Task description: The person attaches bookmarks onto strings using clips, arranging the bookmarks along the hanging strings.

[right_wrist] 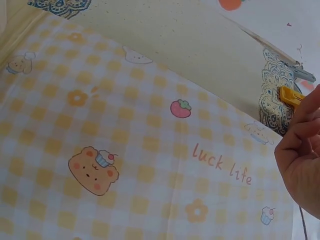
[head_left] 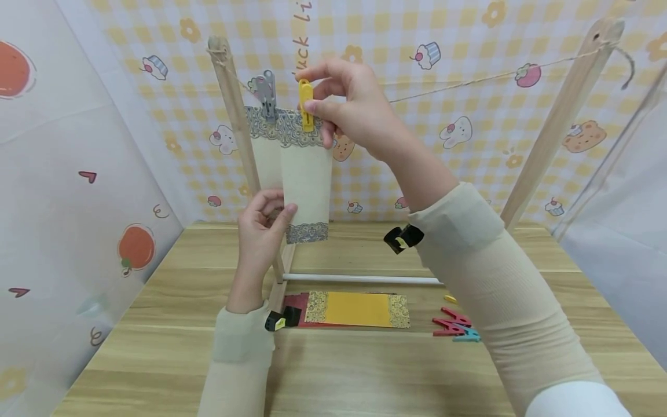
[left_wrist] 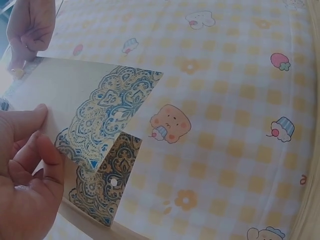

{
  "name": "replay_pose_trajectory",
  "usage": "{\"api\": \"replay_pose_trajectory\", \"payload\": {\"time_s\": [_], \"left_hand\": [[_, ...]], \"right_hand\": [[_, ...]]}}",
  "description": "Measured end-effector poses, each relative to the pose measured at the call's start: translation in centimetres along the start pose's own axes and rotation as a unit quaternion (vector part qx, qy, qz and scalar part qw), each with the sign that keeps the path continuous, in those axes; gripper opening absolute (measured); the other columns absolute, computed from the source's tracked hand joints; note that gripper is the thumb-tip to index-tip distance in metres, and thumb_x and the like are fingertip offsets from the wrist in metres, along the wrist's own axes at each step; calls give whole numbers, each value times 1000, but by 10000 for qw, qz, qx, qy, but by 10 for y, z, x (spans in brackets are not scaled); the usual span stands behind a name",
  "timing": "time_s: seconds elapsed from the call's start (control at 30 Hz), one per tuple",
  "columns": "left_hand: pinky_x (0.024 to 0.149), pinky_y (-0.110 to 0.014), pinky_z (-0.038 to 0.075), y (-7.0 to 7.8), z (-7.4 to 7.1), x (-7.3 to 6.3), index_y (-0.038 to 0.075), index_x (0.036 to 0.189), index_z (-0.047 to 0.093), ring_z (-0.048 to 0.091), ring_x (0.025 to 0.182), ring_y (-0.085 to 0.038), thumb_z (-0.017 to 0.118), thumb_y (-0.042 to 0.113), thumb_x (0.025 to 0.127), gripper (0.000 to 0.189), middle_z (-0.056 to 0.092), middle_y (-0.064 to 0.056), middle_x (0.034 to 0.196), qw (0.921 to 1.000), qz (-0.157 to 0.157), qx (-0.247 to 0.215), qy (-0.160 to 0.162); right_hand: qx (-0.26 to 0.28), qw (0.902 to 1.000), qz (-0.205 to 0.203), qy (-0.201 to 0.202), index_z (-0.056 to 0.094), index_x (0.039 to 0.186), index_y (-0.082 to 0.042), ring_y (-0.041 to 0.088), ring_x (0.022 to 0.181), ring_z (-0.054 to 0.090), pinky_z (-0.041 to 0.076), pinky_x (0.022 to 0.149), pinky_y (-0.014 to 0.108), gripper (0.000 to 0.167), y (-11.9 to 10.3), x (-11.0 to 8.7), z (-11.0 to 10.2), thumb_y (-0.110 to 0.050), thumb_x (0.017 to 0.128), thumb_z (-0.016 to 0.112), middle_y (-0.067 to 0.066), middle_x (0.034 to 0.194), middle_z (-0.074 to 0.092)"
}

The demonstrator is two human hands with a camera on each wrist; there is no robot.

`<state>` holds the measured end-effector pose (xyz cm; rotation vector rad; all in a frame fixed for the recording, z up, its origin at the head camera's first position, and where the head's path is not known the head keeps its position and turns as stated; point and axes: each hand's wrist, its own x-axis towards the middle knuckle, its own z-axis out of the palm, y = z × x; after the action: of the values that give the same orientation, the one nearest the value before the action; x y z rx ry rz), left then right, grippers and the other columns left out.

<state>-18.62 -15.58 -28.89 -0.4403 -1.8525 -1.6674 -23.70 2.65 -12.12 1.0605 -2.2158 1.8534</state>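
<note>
A cream paper card [head_left: 306,179] with blue-and-gold lace-patterned ends hangs at the left part of the twine [head_left: 458,84]. My right hand [head_left: 359,110] pinches a yellow clothespin [head_left: 307,104] at its top edge. Lower down, my left hand [head_left: 263,226] pinches the card's left edge, thumb in front, as the left wrist view shows. Behind and to the left hangs a second cream card [head_left: 267,162], partly covered by the first, with a grey clothespin [head_left: 268,95] at its top. In the right wrist view, the yellow clothespin [right_wrist: 291,96] sits on the patterned end.
Wooden posts [head_left: 560,124] hold the twine at both sides, and a white rod [head_left: 365,279] runs low between them. On the table lie a yellow card [head_left: 358,308] over red ones, with red clothespins [head_left: 449,327] and a teal clothespin [head_left: 467,334] to the right.
</note>
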Motion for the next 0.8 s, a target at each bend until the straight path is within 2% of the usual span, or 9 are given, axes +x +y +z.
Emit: {"api": "replay_pose_trajectory", "payload": {"time_s": [0.23,0.37,0.47,0.53,0.63,0.73,0.8], "left_hand": [[48,-11,36,0,-2,-1,-16,107,58,54,61,3,65,-8,90,20,70,25,82,9999,-108,73,-16],[51,-13,36,0,-4,-4,-12,107,61,54,62,2,67,-4,90,20,67,27,81,9989,-224,415,-45],[55,-14,39,-2,-4,-7,-8,106,63,57,65,1,69,0,90,19,68,24,81,9970,-383,665,-79],[56,-15,41,-2,-4,-9,-6,107,64,60,69,1,70,1,90,19,71,17,82,9961,-488,731,-88],[57,-15,44,-3,-4,-11,-6,106,64,63,73,3,70,1,90,19,75,-3,87,9954,-513,799,-105],[57,-14,46,-4,-5,-13,-7,106,64,62,74,5,70,0,90,19,72,-25,94,9949,-468,886,-150],[57,-13,47,-5,-5,-14,-8,107,64,62,76,6,69,0,90,19,70,-29,96,9942,-491,941,-190]], "right_hand": [[-30,9999,87,51,61,132,-9,18,48,60,51,51,24,38,0,-2,-2,-1,95,63,10,95,64],[175,9997,142,117,60,132,-8,20,52,63,57,58,28,39,-2,-5,-2,-1,94,63,13,110,67],[368,9992,66,156,60,132,-6,22,54,64,58,62,29,38,-4,-10,-5,-1,95,62,15,117,67],[456,9988,-35,173,60,132,-5,22,56,65,58,63,30,37,-4,-13,-6,-1,95,62,15,117,68],[607,9978,-142,207,60,130,-4,23,57,65,59,65,31,36,-4,-20,-10,-1,95,63,15,115,68],[722,9969,-171,249,61,129,-3,22,58,65,60,66,33,35,-5,-26,-15,0,95,63,15,115,69],[814,9961,-194,282,61,128,-2,22,58,65,59,66,33,34,-5,-30,-19,0,94,63,16,115,69]]}}
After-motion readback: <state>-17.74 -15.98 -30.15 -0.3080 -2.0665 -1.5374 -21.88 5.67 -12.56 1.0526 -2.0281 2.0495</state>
